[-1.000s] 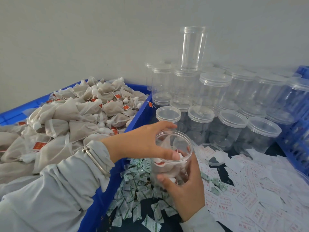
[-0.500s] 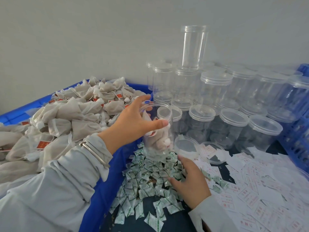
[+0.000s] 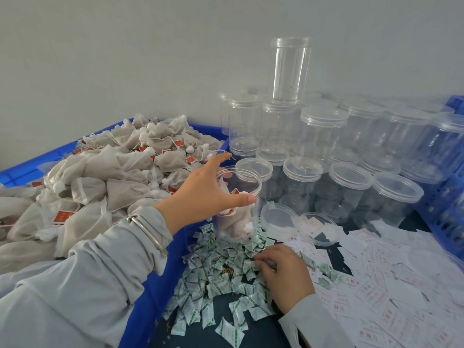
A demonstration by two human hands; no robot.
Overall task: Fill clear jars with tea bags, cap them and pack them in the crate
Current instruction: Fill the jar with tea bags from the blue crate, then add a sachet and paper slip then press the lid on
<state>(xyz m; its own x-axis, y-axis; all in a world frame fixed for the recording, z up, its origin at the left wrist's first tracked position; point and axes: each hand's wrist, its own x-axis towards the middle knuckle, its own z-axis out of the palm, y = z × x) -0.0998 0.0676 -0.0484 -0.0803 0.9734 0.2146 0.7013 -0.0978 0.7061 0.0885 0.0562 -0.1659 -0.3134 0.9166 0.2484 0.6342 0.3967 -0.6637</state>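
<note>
Steadying the open jar (image 3: pixel 237 204) in its curled fingers, the left hand (image 3: pixel 200 194) frees the right hand (image 3: pixel 283 270) to pinch a green-printed sachet (image 3: pixel 247 263) from the pile.

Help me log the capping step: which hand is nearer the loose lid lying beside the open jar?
Right. The right hand rests on the green sachets just below the loose lid, while the left hand grips the open jar on the lid's far side.
</note>
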